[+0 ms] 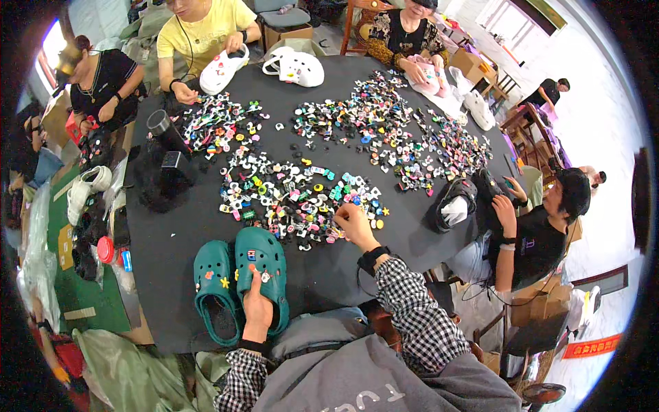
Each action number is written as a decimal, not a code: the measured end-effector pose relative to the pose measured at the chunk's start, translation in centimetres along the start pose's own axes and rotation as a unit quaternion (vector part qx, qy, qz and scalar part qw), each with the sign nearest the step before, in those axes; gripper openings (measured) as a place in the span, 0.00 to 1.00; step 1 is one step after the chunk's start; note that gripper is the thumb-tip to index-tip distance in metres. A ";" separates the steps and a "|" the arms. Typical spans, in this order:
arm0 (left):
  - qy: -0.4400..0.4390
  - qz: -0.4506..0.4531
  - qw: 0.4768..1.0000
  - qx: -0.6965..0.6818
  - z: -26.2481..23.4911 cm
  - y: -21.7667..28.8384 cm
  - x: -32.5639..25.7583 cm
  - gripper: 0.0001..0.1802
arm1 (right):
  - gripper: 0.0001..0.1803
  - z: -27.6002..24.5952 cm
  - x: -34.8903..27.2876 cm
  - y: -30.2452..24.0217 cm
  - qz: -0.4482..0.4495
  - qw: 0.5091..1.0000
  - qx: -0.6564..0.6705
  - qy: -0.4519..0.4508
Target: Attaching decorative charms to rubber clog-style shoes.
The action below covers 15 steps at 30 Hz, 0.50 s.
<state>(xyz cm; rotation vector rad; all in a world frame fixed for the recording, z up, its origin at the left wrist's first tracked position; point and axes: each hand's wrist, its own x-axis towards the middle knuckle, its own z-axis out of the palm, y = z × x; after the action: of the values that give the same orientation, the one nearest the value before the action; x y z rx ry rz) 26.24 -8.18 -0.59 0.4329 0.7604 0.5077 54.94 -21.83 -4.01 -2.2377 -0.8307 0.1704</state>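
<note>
A person sits at a round table (pixel 171 275) covered in black cloth and looks down at their own two hands. Both forearms wear black-and-white checked sleeves.

The left hand (pixel 257 305) rests on the heel end of a teal clog (pixel 261 271). Its fingers lie together along the top of the shoe, pressing it flat rather than gripping it. A second teal clog (pixel 214 288) sits touching the first on its left side. Both shoes already carry a few small coloured charms pushed into their holes.

The right hand (pixel 353 223) reaches forward to the near edge of a wide scatter of small shoe charms (pixel 295 199), in many colours and shapes. Its fingers are curled together over the pile, but whether they have pinched a charm cannot be told from here.

The step in hand looks like choosing a charm for the held clog. The next move likely calls for a fine pinch on one small piece, then a carry back to an open hole in the shoe while the left hand keeps the shoe steady.

More charms (pixel 384 123) spread across the far half of the table. Other people sit around the table, and white clogs (pixel 295 67) lie at the far side.
</note>
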 end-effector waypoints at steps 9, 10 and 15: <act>-0.007 -0.006 1.000 0.006 -1.1 0.0 0.2 0.23 | 0.09 -4.6 -1.2 2.0 0.187 0.933 0.296 0.088; -0.008 -0.005 1.000 0.010 -1.0 0.2 0.0 0.23 | 0.09 -4.8 -1.3 2.0 0.188 0.932 0.295 0.089; 0.013 0.016 1.000 0.020 -0.2 0.0 -0.1 0.20 | 0.11 -5.1 -2.5 1.6 0.257 0.880 0.394 0.066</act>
<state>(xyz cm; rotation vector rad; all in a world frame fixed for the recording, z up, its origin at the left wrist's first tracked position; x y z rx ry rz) 26.00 -8.16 -0.66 0.4772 0.7909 0.5288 55.65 -27.23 -1.71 -1.5989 -0.0234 0.5018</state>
